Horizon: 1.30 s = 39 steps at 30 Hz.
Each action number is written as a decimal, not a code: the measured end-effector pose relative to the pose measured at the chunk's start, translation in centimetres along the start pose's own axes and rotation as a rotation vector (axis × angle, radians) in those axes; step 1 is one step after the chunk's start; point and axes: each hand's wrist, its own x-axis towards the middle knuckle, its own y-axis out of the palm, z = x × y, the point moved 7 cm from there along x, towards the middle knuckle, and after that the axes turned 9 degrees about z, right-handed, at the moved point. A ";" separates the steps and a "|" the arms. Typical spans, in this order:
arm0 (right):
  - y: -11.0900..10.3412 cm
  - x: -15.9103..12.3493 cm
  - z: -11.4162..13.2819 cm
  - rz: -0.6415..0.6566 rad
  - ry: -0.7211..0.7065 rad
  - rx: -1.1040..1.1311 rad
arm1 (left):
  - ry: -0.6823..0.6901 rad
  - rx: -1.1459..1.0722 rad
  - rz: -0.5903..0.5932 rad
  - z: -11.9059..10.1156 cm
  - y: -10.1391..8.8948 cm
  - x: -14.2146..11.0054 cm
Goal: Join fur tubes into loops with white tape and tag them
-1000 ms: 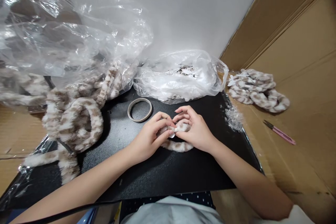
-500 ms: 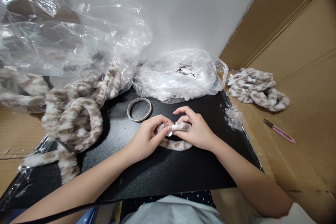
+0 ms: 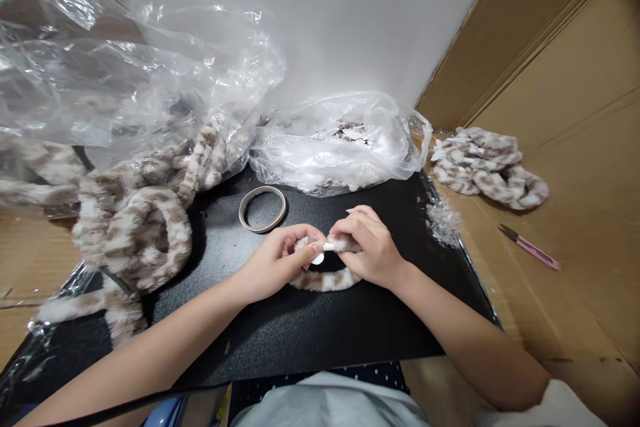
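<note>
A ring-shaped band of fluffy white and brown plush (image 3: 327, 280) lies between my hands, low over the black tabletop (image 3: 300, 333). My left hand (image 3: 280, 260) pinches its upper left side, thumb on top. At the band's top, a narrow white strip (image 3: 329, 247) shows between my fingertips, and a small round white tag (image 3: 318, 258) hangs beside my left thumb. My right hand (image 3: 375, 247) grips the band's upper right side, with its fingers curled over the plush. The fingertips of both hands nearly meet at the white strip.
A roll of tape (image 3: 263, 209) lies beyond my left hand. Behind it stands a clear bag of white tags (image 3: 345, 147). More plush bands (image 3: 155, 233) are heaped at left under clear plastic (image 3: 150, 73). On the cardboard at right are plush bands (image 3: 493, 167) and pink-handled snips (image 3: 530, 247).
My right hand's fingers have curled down over the plush from a more raised position. More of the white strip shows between my hands. The whole view has shifted slightly.
</note>
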 end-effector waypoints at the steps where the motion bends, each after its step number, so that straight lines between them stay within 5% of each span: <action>1: -0.1 -0.1 0.3 -0.019 -0.054 -0.041 | -0.004 -0.012 0.006 -0.1 -0.1 0.0; 7: -0.5 -0.7 1.6 -0.084 -0.248 -0.137 | -0.042 -0.079 0.050 0.0 -0.2 -0.3; 12: -0.7 -0.8 1.6 -0.125 -0.244 -0.107 | -0.039 -0.082 0.050 0.1 0.0 -0.5; 15: -1.1 -0.4 0.7 -0.154 -0.136 -0.006 | 0.051 -0.003 -0.021 -0.5 -0.4 -0.6; 20: -1.5 0.6 -1.2 0.044 0.064 0.228 | 0.253 0.430 -0.193 -2.0 -1.1 -1.2; 25: 0.5 0.5 -3.3 0.296 0.421 0.721 | 0.548 0.748 -0.135 -3.4 0.7 -1.9; 28: 2.2 -0.1 -3.5 0.387 0.612 0.836 | 0.635 0.894 -0.119 -3.3 1.6 -2.2; 32: 1.4 0.1 -3.0 0.190 0.626 0.748 | 0.640 0.938 -0.130 -3.0 1.8 -2.0; 39: -1.4 0.5 0.4 -0.098 0.205 0.194 | 0.517 0.705 -0.157 -3.4 0.8 -1.7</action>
